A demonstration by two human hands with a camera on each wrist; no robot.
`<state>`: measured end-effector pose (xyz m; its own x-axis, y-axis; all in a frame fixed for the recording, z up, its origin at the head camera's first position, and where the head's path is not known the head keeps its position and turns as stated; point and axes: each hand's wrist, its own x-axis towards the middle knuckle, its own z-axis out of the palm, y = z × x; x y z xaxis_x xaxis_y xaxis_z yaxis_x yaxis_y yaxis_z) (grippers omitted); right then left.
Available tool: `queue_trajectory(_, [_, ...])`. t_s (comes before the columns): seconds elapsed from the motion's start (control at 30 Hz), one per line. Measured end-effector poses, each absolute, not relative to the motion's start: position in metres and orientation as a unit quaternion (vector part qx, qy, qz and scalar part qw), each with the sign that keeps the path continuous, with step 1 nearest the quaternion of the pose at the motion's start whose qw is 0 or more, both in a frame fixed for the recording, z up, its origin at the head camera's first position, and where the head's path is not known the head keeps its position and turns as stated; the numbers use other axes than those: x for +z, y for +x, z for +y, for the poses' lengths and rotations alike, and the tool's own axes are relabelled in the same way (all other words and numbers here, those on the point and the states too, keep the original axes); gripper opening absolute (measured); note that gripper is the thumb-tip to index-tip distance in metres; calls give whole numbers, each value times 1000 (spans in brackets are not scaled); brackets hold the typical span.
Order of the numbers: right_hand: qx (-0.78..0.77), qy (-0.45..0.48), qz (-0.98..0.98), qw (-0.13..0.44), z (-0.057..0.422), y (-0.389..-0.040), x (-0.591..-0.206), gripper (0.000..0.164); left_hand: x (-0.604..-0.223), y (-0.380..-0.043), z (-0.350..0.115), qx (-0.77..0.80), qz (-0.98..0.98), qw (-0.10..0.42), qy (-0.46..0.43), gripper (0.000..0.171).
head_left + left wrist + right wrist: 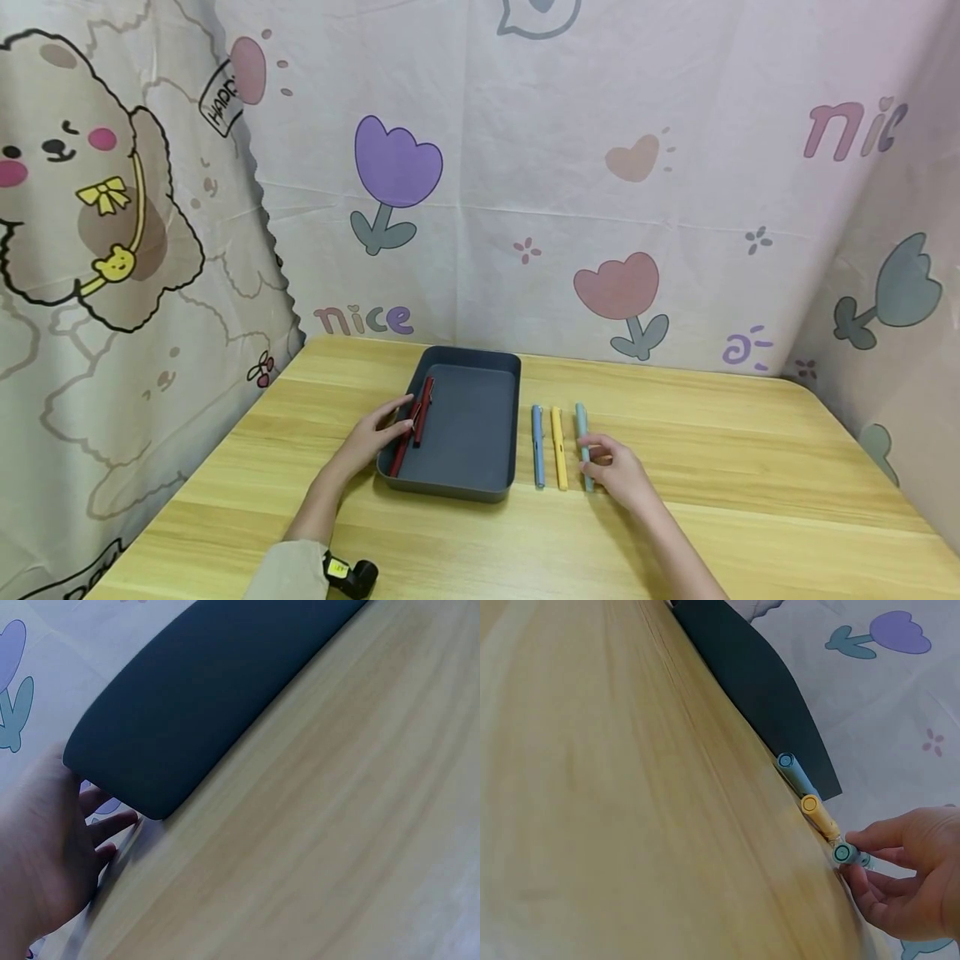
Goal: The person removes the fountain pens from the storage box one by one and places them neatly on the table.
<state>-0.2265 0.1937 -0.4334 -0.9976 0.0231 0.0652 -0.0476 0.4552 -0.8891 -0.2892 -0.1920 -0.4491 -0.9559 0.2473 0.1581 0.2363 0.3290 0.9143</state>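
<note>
My left hand (367,437) reaches over the left rim of a dark grey tray (472,425). Its thumb and index finger pinch a dark red pen (400,457) lying along the tray's inner left wall. Beside that pen lies a second red pen (423,412). In the left wrist view the tray wall (202,690) hides the thumb and index finger of my left hand (45,847). To the right of the tray, my right hand (617,471) pinches a teal pen (843,853) between thumb and fingers, at the table surface.
A blue pen (537,446) and a yellow pen (558,450) lie side by side between the tray and the teal pen. The wooden table (712,467) ends at a patterned cloth (480,250) at the back. A black wrist device (352,577) sits at my left sleeve.
</note>
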Motion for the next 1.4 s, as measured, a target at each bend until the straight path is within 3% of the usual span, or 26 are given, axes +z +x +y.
queue_trajectory(0.6, [481, 12, -875, 53, 194, -224, -437, 30, -428, -277, -186, 577, 801, 28, 155, 54])
queue_trajectory(0.93, [450, 19, -891, 63, 191, -225, -439, 30, -450, -291, -192, 576, 803, 21, 150, 55])
queue_trajectory(1.17, [450, 21, -891, 62, 190, -225, -440, 29, -427, -275, -188, 580, 800, 27, 153, 53])
queue_trajectory(1.4, [436, 22, -897, 69, 190, -225, -440, 29, -449, -289, -192, 573, 805, 13, 153, 55])
